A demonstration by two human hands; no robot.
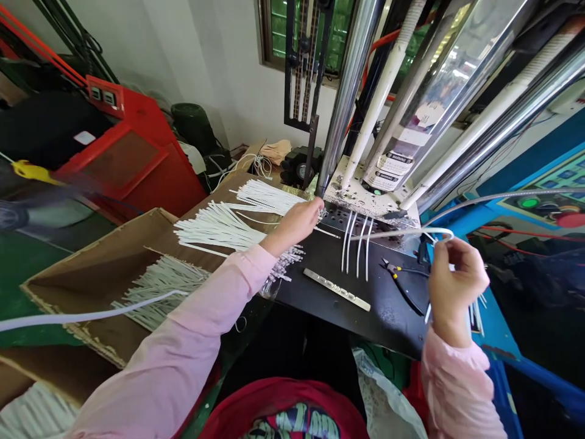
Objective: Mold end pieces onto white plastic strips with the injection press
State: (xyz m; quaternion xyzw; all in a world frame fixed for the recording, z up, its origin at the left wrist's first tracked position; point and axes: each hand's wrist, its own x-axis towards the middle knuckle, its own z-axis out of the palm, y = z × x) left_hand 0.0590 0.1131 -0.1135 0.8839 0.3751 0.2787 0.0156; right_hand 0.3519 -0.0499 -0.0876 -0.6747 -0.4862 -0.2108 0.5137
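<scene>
My right hand (457, 274) is closed in a pinch on a white cable (402, 233), which bends over at my fingertips and reaches left across the press. My left hand (299, 224) is stretched forward to the foot of the chrome pillar (329, 152). Its fingers are pressed together, and whatever they hold is too small to make out. Between my hands, several white cables (359, 250) stick out from under the press plate onto the black table (292, 299). A slotted metal bar (337, 289) lies in front of them. Side cutters (402, 286) rest near my right hand.
Bundles of white cables (219, 225) lie on cardboard left of my left hand. A cardboard box (91, 274) with more cables stands beside them. The press column (406, 146) rises at the back. A control panel (543, 201) with green and red buttons is at right.
</scene>
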